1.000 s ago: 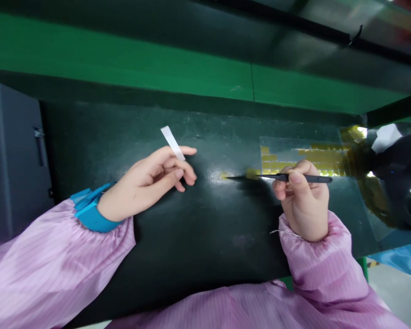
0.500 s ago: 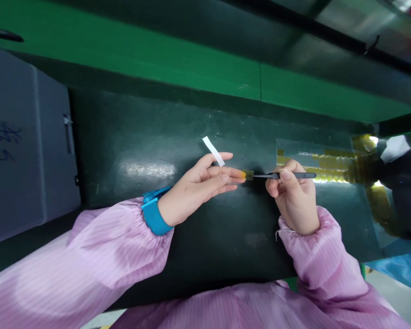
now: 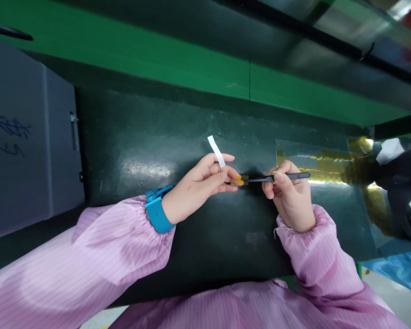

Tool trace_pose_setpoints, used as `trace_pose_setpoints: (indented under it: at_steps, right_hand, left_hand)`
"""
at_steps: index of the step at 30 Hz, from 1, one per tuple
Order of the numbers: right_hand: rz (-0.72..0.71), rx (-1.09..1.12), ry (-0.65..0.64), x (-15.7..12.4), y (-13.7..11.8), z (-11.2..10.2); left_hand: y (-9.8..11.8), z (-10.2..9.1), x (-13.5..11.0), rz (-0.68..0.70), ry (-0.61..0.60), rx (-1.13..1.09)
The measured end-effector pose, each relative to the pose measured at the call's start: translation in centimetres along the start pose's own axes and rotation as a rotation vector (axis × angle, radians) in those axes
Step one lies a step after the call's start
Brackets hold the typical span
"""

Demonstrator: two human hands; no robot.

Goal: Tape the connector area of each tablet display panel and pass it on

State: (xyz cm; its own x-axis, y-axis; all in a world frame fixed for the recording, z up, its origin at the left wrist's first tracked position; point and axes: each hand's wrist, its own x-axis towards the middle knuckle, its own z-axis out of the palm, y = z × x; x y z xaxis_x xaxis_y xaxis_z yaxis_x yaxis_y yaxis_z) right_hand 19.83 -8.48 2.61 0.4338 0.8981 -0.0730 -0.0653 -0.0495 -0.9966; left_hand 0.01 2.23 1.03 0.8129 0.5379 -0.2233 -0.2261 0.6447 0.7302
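Note:
My left hand [image 3: 200,185], thumb pressed against bent fingers, holds a narrow white strip [image 3: 216,151] that sticks up past the index finger. Two of its fingertips look yellow-orange. Dark tweezers [image 3: 296,176] lie pinched between the thumb and fingers of my right hand [image 3: 291,201], pointing left. At their tips is a small amber piece of tape [image 3: 245,180], which touches or nearly touches the left fingertips. What lies under the left fingers is hidden.
A clear sheet with rows of amber tape [image 3: 332,162] lies to the right. Beyond it is a black object with white scraps [image 3: 402,183]. A grey bin [image 3: 17,137] stands at the left on the dark green table [image 3: 150,123]. A green ledge [image 3: 192,68] runs along the back.
The left fingers have curled in more, and the white strip stands a little steeper. The tweezers and amber tape have shifted slightly left with my right hand. The camera view has moved a little.

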Motion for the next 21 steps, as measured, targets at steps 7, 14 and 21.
trace_pose_setpoints:
  at_steps: [7,14,21]
  right_hand:
    - [0.027,-0.033,0.005,-0.04,-0.04,-0.11]
    - [0.051,-0.038,0.007,-0.01,0.05,-0.23]
    - [0.048,-0.029,0.009,-0.08,0.02,-0.22]
  left_hand:
    - [0.09,0.06,0.02,-0.008,0.041,0.012]
    - [0.43,0.12,-0.01,-0.011,0.098,-0.026]
    - [0.38,0.15,0.04,-0.015,0.099,-0.041]
